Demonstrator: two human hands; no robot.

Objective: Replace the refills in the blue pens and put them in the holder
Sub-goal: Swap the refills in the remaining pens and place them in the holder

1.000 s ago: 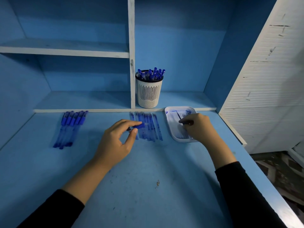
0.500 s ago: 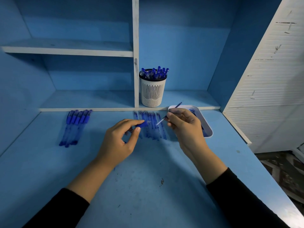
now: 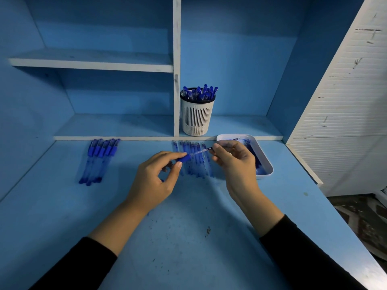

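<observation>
refill (image 3: 201,152) meets blue pen (image 3: 184,158) above desk (image 3: 188,237)
left hand (image 3: 155,178) pinches blue pen between thumb and forefinger; right hand (image 3: 232,162) pinches refill; holder (image 3: 196,116) stands on shelf (image 3: 240,124) behind; print too small to read.

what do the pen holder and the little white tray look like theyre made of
Pen holder: probably moulded plastic, matt off-white, judging by its thin, even vertical slots, the dotted band near the base and the separate dark rim.
Tray: also looks like plastic, smooth white with a faint sheen, given its rounded corners and thin wall. The inside is stained blue.
</observation>
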